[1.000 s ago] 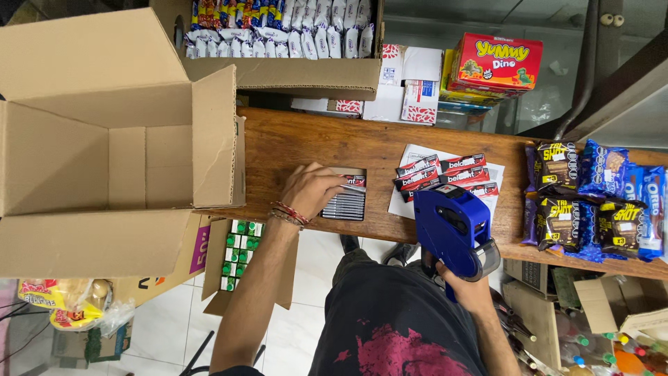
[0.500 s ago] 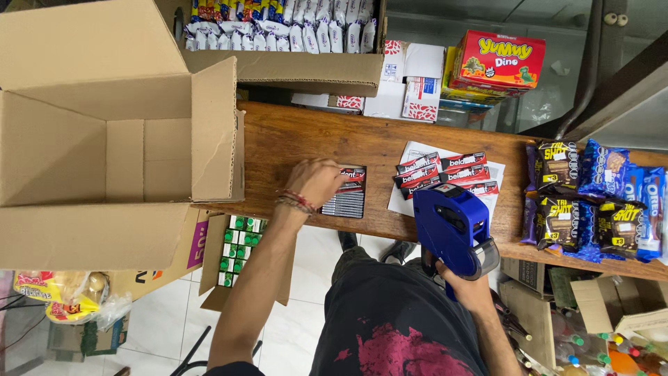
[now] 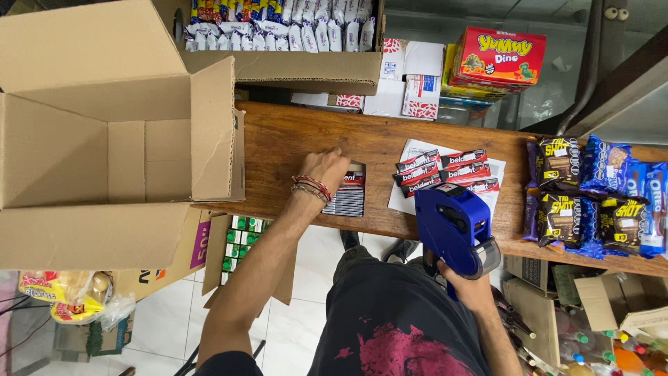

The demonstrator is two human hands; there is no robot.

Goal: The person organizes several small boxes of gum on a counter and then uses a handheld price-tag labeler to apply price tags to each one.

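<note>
My left hand [image 3: 325, 170] rests on a stack of dark flat packets [image 3: 350, 193] near the front edge of the wooden counter [image 3: 292, 143], fingers curled over the stack's left end. My right hand [image 3: 467, 285] grips the handle of a blue price-label gun [image 3: 454, 226], held just off the counter's front edge. Several red-and-black bars [image 3: 445, 170] lie on a white sheet to the right of the stack.
A large open cardboard box [image 3: 104, 146] fills the left side. Dark and blue snack packs [image 3: 598, 195] lie on the counter's right end. A box of sachets [image 3: 278, 35] and a red carton [image 3: 497, 59] stand behind. A small box of green packets [image 3: 240, 244] sits below.
My left hand has slid a little to the left and up along the dark stack, uncovering more of it. The label gun has stayed in place.
</note>
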